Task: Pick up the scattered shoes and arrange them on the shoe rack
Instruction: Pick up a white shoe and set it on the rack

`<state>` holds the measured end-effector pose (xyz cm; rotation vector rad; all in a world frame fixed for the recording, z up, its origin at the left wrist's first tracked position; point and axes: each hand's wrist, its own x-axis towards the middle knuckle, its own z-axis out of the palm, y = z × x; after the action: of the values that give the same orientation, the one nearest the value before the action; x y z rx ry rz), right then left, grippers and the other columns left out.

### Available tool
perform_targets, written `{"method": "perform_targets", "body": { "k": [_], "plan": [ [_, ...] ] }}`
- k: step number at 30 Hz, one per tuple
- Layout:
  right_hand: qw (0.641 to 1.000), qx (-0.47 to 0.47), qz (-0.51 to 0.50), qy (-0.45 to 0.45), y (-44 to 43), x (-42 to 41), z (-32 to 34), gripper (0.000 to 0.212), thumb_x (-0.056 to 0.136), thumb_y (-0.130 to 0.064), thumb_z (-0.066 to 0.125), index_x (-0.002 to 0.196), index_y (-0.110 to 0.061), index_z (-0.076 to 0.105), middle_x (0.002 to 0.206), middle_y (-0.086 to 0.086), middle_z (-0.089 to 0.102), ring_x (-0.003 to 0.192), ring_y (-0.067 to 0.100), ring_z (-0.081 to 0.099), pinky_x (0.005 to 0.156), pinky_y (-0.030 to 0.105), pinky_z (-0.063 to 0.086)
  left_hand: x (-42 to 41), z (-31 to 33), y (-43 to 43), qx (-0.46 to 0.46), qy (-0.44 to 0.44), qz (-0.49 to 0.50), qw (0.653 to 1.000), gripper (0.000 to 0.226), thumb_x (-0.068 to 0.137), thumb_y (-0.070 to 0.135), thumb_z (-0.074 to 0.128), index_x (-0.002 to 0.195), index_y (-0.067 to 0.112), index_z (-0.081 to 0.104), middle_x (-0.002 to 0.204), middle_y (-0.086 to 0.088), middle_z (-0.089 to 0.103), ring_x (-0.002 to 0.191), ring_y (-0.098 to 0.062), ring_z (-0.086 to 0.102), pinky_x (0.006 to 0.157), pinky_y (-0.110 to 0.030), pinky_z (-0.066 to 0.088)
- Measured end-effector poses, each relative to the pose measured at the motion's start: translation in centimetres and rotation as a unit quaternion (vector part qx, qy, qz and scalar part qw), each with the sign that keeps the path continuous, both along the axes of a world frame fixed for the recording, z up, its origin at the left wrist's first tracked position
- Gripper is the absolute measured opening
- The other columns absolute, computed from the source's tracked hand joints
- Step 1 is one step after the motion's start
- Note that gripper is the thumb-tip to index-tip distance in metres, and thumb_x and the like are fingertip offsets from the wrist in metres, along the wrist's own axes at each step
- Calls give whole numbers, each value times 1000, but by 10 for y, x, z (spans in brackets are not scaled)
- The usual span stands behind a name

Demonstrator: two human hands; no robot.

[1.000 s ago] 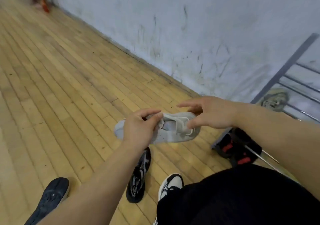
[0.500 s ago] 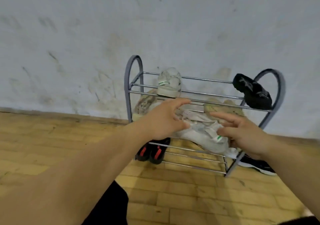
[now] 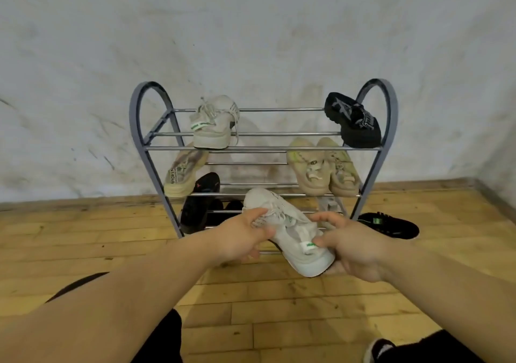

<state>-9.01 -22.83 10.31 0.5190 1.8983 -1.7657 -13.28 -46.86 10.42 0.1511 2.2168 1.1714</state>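
White shoe (image 3: pixel 290 234) now lower, before shoe rack (image 3: pixel 262 148), fingers (image 3: pixel 255 214) of left hand (image 3: pixel 240 238) and right hand (image 3: pixel 356 249) curled around it

Low centre, the white mesh sneaker (image 3: pixel 290 234), left hand (image 3: pixel 240 240) and right hand (image 3: pixel 354 248) hide the front rails of the grey metal shoe rack's (image 3: pixel 259 148) lowest tier. A pale shoe (image 3: pixel 331 204) there barely shows. A black shoe (image 3: pixel 377 348) at lower right is cut by the bottom edge.

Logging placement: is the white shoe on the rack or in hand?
In hand: left hand and right hand grip the white shoe, tilted before the rack.
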Motion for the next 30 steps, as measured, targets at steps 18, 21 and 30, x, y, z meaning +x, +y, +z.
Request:
{"method": "perform_targets", "body": {
  "k": [18,21,30],
  "plan": [
    [997,13,25,-68,-22,6,-41,45,100,-4,56,133,-34,47,124,8,68,98,27,71,69,41,61,5,-54,2,-60,-51,-44,996,75,95,31,70,158,29,29,129,3,52,98,-23,66,84,-35,57],
    [997,20,37,-66,-22,3,-42,45,99,-8,59,132,-37,48,124,5,70,106,28,70,73,40,59,2,-53,4,-41,-52,-19,998,73,96,28,70,158,29,30,127,3,48,114,-31,66,94,-43,57],
    [990,94,68,-81,-33,5,-59,40,102,-24,57,134,-42,42,115,9,71,92,30,74,77,40,61,10,-64,6,1,-174,-21,984,70,100,26,64,159,28,26,143,-9,55,100,-24,73,84,-35,58]
  ]
}}
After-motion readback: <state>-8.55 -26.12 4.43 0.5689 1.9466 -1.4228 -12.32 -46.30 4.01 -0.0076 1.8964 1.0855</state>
